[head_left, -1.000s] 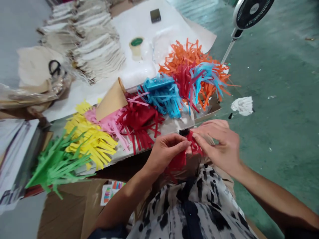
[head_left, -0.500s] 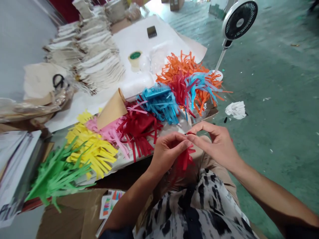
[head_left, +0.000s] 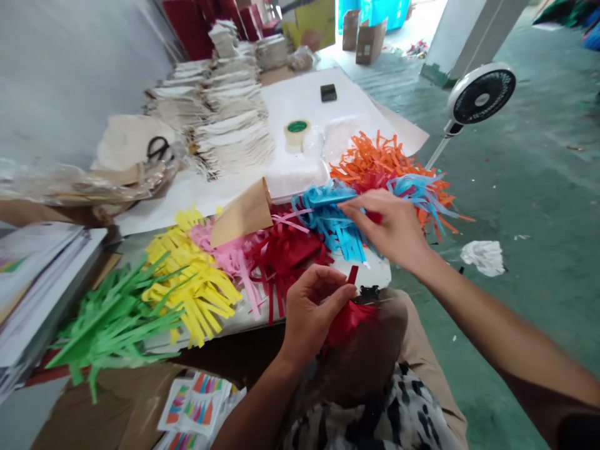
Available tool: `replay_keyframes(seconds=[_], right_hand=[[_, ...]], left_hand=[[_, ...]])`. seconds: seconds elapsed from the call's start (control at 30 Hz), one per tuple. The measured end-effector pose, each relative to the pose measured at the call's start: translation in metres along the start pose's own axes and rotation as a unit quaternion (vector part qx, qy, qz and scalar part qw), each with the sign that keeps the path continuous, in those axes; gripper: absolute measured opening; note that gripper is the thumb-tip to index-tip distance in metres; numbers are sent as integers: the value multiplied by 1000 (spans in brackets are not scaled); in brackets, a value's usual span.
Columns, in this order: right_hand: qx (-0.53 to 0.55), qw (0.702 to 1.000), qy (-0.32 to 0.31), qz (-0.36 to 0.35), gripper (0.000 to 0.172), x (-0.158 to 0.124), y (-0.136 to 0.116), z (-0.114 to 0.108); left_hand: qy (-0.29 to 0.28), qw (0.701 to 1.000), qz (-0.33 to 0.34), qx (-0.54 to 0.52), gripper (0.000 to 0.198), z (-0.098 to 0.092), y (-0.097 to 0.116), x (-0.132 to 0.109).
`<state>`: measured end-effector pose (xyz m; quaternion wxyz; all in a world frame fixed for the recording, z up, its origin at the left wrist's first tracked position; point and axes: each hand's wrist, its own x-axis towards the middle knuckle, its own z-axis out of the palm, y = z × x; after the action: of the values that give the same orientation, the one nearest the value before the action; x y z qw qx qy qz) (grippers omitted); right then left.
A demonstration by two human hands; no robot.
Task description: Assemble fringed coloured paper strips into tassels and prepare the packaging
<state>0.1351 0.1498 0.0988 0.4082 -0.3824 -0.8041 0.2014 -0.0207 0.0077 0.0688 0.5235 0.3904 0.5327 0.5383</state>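
My left hand [head_left: 312,306] pinches a red paper tassel [head_left: 349,322] over my lap; one short red end sticks up past the thumb. My right hand [head_left: 391,228] reaches over the table, its thumb and forefinger closed at the top of a blue paper tassel [head_left: 323,206] in the blue pile. Left of that lie dark red tassels [head_left: 295,247], pink tassels [head_left: 241,253], yellow tassels [head_left: 197,284] and green tassels [head_left: 122,322]. Orange tassels [head_left: 370,153] are heaped behind my right hand, partly hidden by it.
A tan paper cone [head_left: 244,215] rests on the pink and red tassels. Farther back are a tape roll [head_left: 297,132], a dark flat box [head_left: 329,93] and stacks of off-white sheets [head_left: 234,119]. Black-handled scissors [head_left: 159,149] lie left. A fan [head_left: 482,97] stands right.
My right hand has left the red tassel and moved up and forward to the blue pile. My left hand still holds the red tassel. The view has tilted up, showing more background.
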Motion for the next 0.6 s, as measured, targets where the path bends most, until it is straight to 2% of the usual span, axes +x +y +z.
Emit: replay_keyframes(seconds=[0.07,0.13,0.2,0.27,0.37,0.47,0.53,0.6], right_hand=[[-88,995,-34,-19,25,52,17,25],[-170,983,-70,10,28,100,32,54],[-248,956,-144,64,30,135,43,80],[-279,935,-196,97,25,157,50,101],[-291,920,-236,111,21,172,56,120],[-294,917,-246,112,18,176,59,125],[-294,921,-231,112,16,175,58,121],[-270,940,-179,105,17,164,48,112]], left_hand=[[8,1000,-1,-17,28,-11,4,1],[7,1000,-10,-21,26,-23,9,3],[13,999,-20,-23,22,-36,12,5],[25,999,-22,-42,21,-48,13,7],[36,996,-21,-81,21,-64,10,10],[44,995,-13,-91,20,-71,4,13],[55,995,-1,-80,19,-72,1,14],[72,996,14,-58,18,-70,1,14]])
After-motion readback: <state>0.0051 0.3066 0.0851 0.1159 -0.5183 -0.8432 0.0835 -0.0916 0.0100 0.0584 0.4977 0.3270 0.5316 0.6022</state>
